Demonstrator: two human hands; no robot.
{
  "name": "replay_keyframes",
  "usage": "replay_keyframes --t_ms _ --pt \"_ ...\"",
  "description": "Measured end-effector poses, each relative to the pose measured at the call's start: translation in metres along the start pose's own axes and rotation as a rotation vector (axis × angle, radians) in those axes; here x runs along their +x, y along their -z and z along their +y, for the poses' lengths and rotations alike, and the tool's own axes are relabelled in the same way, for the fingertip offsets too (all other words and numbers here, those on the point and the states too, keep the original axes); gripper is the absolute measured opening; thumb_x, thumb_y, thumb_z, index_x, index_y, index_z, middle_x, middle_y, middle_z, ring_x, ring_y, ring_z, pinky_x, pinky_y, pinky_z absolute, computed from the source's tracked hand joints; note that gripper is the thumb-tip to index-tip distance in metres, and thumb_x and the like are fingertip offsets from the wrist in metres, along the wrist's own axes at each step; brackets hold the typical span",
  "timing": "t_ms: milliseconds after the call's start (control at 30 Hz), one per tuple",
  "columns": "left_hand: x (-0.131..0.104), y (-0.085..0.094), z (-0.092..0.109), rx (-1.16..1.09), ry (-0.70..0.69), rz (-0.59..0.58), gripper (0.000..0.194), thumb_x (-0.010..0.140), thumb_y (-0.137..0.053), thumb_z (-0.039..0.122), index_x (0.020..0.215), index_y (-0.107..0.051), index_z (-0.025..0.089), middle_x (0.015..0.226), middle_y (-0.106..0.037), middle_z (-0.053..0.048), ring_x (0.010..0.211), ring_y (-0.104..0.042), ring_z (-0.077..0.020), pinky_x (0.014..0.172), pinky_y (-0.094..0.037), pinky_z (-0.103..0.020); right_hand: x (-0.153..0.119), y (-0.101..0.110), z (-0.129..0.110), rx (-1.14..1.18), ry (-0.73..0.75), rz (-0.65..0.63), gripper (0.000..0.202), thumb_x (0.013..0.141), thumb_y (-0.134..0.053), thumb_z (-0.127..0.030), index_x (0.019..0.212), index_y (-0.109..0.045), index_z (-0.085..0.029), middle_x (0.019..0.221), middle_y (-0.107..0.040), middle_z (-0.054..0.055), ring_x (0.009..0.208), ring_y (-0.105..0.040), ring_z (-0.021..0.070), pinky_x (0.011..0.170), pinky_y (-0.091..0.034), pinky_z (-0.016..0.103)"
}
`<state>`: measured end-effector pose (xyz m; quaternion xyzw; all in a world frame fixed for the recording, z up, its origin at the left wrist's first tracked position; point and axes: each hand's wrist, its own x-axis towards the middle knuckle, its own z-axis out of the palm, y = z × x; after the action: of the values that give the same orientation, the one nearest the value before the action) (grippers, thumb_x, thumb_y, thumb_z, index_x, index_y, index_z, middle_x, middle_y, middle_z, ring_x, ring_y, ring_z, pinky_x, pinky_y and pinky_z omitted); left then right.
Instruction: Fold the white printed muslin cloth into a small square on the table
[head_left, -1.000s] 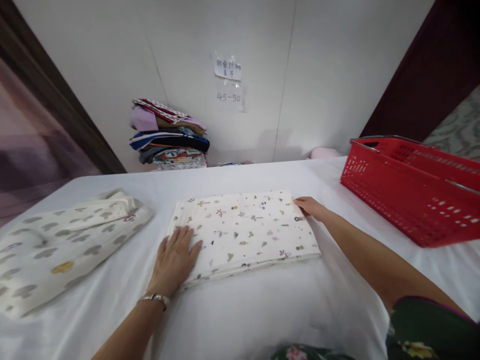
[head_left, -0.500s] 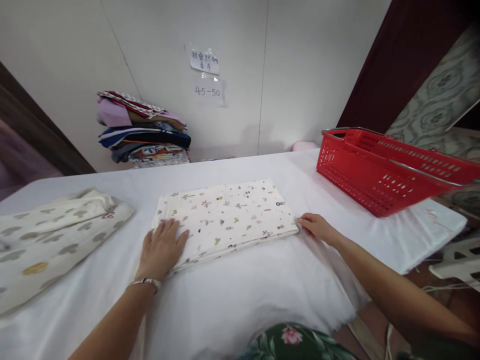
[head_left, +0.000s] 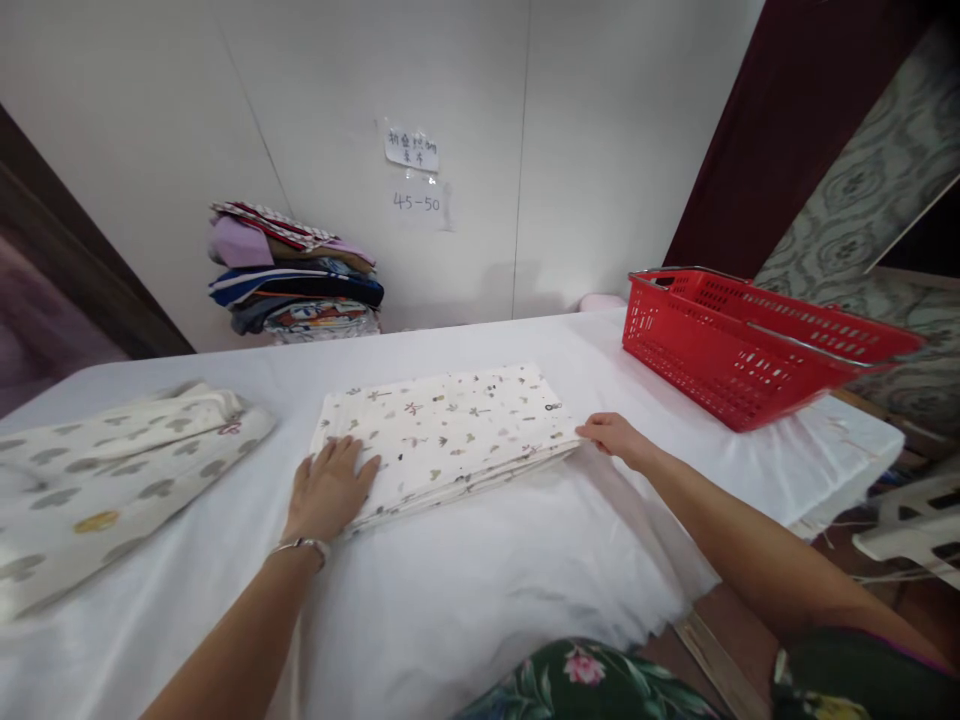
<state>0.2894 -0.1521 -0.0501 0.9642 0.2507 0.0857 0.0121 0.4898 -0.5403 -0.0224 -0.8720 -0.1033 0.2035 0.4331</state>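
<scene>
A white cloth with small coloured prints (head_left: 457,425) lies folded in layers in the middle of the table. My left hand (head_left: 334,487) rests flat on its left end, fingers spread, with a bracelet at the wrist. At the near right corner, my right hand (head_left: 609,436) pinches the cloth's edge between thumb and fingers. That corner looks slightly lifted, and the layers show along the near edge. To the left lies a second white cloth with grey heart-like shapes (head_left: 157,465), loosely folded.
A red perforated basket (head_left: 697,350) stands at the table's right side. Folded fabrics (head_left: 300,275) are stacked by the wall at the back left. Two paper notes (head_left: 412,150) hang on the wall. A white plastic stool (head_left: 919,530) is at the far right.
The view has shifted slightly. My right hand has drawn a little inward and now pinches the cloth's near right corner, whose layers look more raised. My left hand stays on the left end.
</scene>
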Motion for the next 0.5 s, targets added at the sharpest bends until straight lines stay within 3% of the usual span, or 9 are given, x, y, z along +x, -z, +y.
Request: replay_keyframes --t_ms 167,367,500 --pt "-0.0008 0.0008 -0.0003 -0.016 0.011 -0.001 0.059 0.086 -0.026 0.048 0.131 -0.042 0.014 0.142 -0.036 -0.009 0.133 -0.024 -0.0250 0.107 -0.018 -0.046 0.0024 -0.0016 0.0031 -0.023 -0.021 0.043 0.023 0.061 -0.066 -0.034 0.057 -0.054 -0.015 0.044 -0.038 -0.006 0.044 -0.032 0.0062 0.044 -0.022 0.021" --pt "0.0002 -0.0005 -0.0002 -0.030 0.005 0.015 0.059 0.086 -0.027 0.048 0.131 -0.044 0.014 0.141 -0.037 -0.009 0.133 -0.025 -0.0260 0.107 -0.018 -0.046 0.0043 0.0033 0.0017 -0.005 -0.015 0.039 0.027 0.069 -0.058 -0.041 0.061 -0.049 -0.017 0.044 -0.036 -0.007 0.041 -0.029 0.0054 0.042 -0.021 0.021" --pt "-0.0010 0.0010 -0.0001 -0.027 -0.004 0.019 0.059 0.086 -0.027 0.048 0.130 -0.044 0.013 0.141 -0.038 -0.010 0.132 -0.025 -0.0260 0.107 -0.019 -0.046 0.0073 -0.0031 0.0043 -0.067 -0.044 0.023 0.024 0.068 -0.060 -0.036 0.058 -0.049 -0.016 0.042 -0.035 -0.007 0.040 -0.029 0.0051 0.041 -0.020 0.021"
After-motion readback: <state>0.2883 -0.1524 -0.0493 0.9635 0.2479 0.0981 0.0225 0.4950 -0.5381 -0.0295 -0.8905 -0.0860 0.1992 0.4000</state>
